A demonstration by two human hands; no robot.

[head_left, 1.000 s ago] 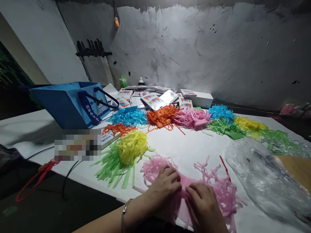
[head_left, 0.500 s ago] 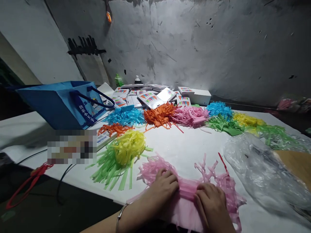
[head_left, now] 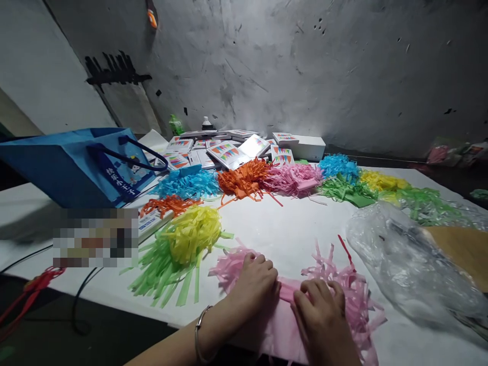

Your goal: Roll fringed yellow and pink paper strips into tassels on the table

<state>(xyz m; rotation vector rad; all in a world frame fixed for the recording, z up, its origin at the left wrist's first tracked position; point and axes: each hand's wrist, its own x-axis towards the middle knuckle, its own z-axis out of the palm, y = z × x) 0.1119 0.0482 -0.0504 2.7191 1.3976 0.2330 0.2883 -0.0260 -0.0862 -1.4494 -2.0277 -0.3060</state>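
Pink fringed tissue paper (head_left: 284, 328) lies at the table's near edge, its cut strips spreading out to both sides. Across its plain middle runs a narrow folded band. My left hand (head_left: 256, 279), with a bangle on the wrist, has its fingers curled over the band's left end. At the other end my right hand (head_left: 320, 307) grips the band, its fingers bent and thumb tucked below. Both sets of fingertips are partly hidden by the hands. A yellow tissue tassel bunch (head_left: 196, 231) rests on green fringe (head_left: 162, 277) left of my left hand.
Orange (head_left: 246, 179), blue (head_left: 186, 183) and pink fringe bundles (head_left: 295, 178) line the back, before printed packs (head_left: 229, 154). A blue bag (head_left: 76, 162) stands left. Clear plastic wrapping (head_left: 404, 264) lies right. Red cord (head_left: 34, 287) hangs off the left edge.
The folded band looks narrower, and my hands have come slightly closer together on it. The view has shifted a little, so the background sits further left.
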